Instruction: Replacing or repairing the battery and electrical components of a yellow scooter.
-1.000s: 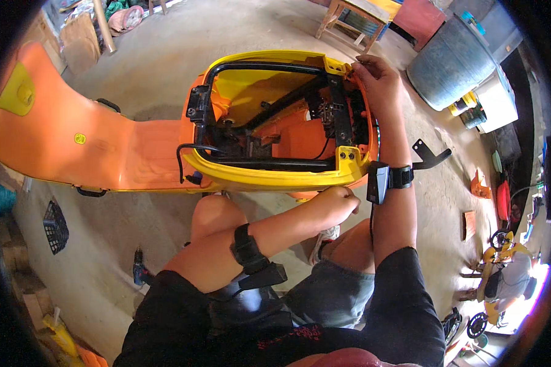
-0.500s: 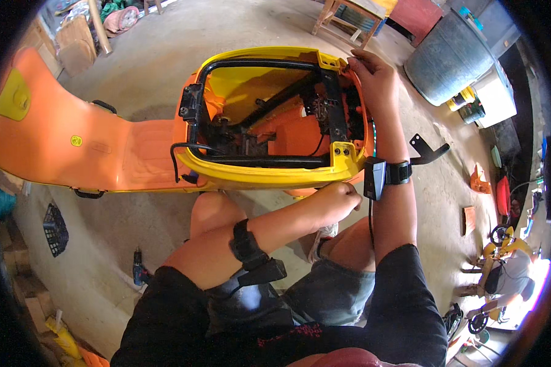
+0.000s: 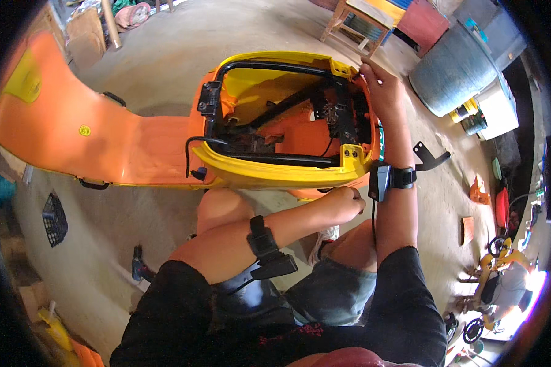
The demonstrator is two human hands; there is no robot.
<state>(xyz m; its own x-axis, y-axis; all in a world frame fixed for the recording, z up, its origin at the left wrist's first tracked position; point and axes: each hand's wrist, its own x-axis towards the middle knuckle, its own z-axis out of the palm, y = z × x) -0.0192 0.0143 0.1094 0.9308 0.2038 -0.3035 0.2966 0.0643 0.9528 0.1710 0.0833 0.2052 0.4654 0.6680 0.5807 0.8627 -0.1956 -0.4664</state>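
Person's two hands at the scooter body [image 3: 269, 177], seen from above. The yellow rim runs in a rounded loop, its squared end just left of the right hand [image 3: 384, 95] and its near long edge just above the left hand [image 3: 344, 205]. Inside the rim, a black tubular frame [image 3: 281, 159] borders a deep opening. Grey floor [image 3: 263, 33] stretches beyond the far edge, and more lies to the right of the right hand, as far as a large blue-grey drum [image 3: 453, 70]. A black angled bracket [image 3: 431, 160] lies on the floor below and right of that hand, well apart from it.

The scooter body lies mostly to the left of the right hand, whose fingers are bent at the far corner of its orange end; whether they grip there cannot be told. The left hand, its fingers drawn together in a loose fist, is beside the near flank; its contents are hidden. Farther left of both hands extends the orange front section [image 3: 104, 144].
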